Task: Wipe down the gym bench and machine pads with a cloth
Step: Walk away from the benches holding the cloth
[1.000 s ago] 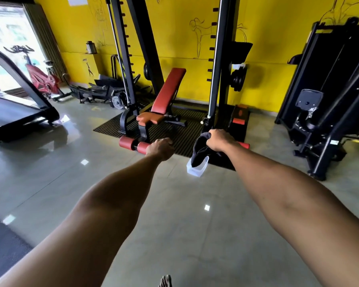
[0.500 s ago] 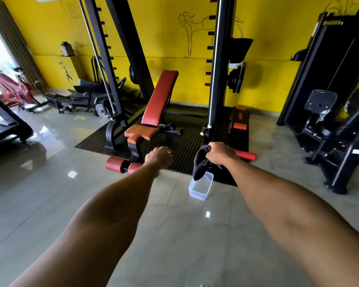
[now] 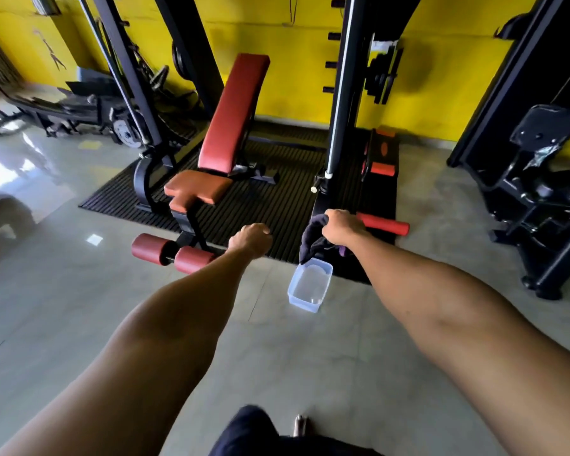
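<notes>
Closing on equipment: rack and bench nearer than a second ago. Left hand [image 3: 249, 240] clenched, empty. Right hand [image 3: 341, 227] grasping dark bunched cloth [image 3: 313, 240], which hangs from fist, touching no pad. Clear rectangular plastic tub [image 3: 310, 286] on grey tiles just below cloth. Beyond: red cylindrical foam rollers [image 3: 148, 250], then red padded incline bench [image 3: 234, 113] on black ribbed rubber mat [image 3: 270, 199]. Likely approach nearly over; wiping not yet begun.

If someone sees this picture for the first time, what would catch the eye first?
The red bench stands in the middle on a black mat, bright against the yellow wall. Nearer, the right hand grips a dark cloth above a clear container on the floor; the left hand is an empty fist.
</notes>
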`<action>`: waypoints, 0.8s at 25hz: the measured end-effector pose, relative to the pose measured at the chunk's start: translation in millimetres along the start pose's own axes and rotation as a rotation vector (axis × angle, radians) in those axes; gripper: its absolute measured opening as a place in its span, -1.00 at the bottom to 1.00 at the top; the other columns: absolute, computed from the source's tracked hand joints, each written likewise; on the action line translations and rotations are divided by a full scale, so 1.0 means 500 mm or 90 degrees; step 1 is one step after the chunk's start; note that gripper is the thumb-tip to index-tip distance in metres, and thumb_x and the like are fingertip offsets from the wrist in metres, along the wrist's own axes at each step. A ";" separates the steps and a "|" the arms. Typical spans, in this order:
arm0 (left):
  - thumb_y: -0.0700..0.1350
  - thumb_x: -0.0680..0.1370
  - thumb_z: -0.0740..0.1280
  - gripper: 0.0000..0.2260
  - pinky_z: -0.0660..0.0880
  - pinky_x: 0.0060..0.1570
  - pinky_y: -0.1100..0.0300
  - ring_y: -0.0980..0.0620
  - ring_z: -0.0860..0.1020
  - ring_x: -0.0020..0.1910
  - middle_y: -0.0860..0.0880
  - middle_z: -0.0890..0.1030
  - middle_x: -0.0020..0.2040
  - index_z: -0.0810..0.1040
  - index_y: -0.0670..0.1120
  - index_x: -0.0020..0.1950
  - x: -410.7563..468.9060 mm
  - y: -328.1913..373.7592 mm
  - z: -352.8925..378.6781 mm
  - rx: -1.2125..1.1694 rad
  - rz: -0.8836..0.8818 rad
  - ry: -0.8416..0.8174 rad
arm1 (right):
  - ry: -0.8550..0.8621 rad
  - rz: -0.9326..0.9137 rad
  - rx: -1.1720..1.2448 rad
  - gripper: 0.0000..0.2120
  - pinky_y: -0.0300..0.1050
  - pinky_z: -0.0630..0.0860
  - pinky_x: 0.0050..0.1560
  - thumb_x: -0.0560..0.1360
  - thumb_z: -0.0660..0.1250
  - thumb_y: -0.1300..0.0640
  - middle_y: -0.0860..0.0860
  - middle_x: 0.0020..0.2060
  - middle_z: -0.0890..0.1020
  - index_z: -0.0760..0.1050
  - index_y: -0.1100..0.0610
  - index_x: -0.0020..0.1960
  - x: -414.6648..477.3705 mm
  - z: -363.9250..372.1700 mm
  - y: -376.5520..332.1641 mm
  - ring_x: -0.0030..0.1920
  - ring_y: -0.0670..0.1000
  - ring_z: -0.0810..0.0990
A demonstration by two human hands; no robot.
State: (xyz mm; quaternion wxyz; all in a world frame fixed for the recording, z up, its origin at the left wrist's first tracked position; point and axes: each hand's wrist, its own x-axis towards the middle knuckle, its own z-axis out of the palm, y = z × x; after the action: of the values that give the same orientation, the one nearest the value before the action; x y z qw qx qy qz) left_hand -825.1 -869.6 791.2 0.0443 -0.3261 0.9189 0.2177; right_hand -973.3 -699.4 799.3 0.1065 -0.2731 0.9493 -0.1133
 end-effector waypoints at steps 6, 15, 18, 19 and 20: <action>-0.05 0.61 0.20 -0.68 0.48 0.15 0.02 -0.12 0.57 0.22 -0.07 0.59 0.30 0.55 0.10 0.35 0.234 0.011 0.070 0.016 -0.001 -0.071 | -0.038 0.048 0.027 -0.92 -0.02 0.45 -0.04 0.52 0.24 0.19 0.14 0.16 0.62 0.38 0.04 -0.04 0.225 0.073 0.041 0.15 0.23 0.62; -0.04 0.57 0.19 -0.66 0.50 0.17 0.03 -0.14 0.59 0.21 -0.07 0.61 0.28 0.57 0.08 0.31 0.619 0.044 0.154 0.019 -0.007 -0.201 | -0.118 0.222 0.138 -0.69 0.00 0.49 0.19 0.55 0.24 0.20 0.20 0.30 0.57 0.50 0.17 0.28 0.533 0.214 0.085 0.27 0.24 0.57; -0.04 0.58 0.18 -0.67 0.50 0.14 0.03 -0.15 0.59 0.18 -0.08 0.61 0.26 0.57 0.08 0.30 0.701 0.055 0.174 0.026 -0.003 -0.228 | -0.117 0.278 0.162 -0.66 -0.01 0.47 0.22 0.56 0.24 0.23 0.20 0.33 0.56 0.49 0.20 0.33 0.600 0.235 0.105 0.30 0.24 0.55; -0.04 0.59 0.18 -0.68 0.51 0.13 0.03 -0.16 0.59 0.18 -0.09 0.61 0.26 0.57 0.07 0.30 0.714 0.062 0.181 0.029 -0.002 -0.241 | -0.126 0.295 0.172 -0.65 0.00 0.47 0.22 0.56 0.24 0.23 0.21 0.33 0.55 0.48 0.20 0.34 0.613 0.236 0.108 0.30 0.25 0.55; -0.05 0.60 0.18 -0.68 0.52 0.12 0.03 -0.16 0.59 0.18 -0.10 0.61 0.27 0.57 0.06 0.31 0.728 0.068 0.190 0.027 -0.002 -0.250 | -0.129 0.310 0.187 -0.65 0.00 0.48 0.22 0.56 0.24 0.23 0.21 0.33 0.56 0.48 0.20 0.34 0.628 0.243 0.118 0.30 0.25 0.55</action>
State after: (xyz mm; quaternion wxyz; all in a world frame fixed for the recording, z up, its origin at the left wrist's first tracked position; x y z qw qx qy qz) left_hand -1136.8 -1016.5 637.0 0.2299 -0.2779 0.8965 0.2575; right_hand -1230.4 -840.4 623.4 0.2627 -0.0293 0.9450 -0.1926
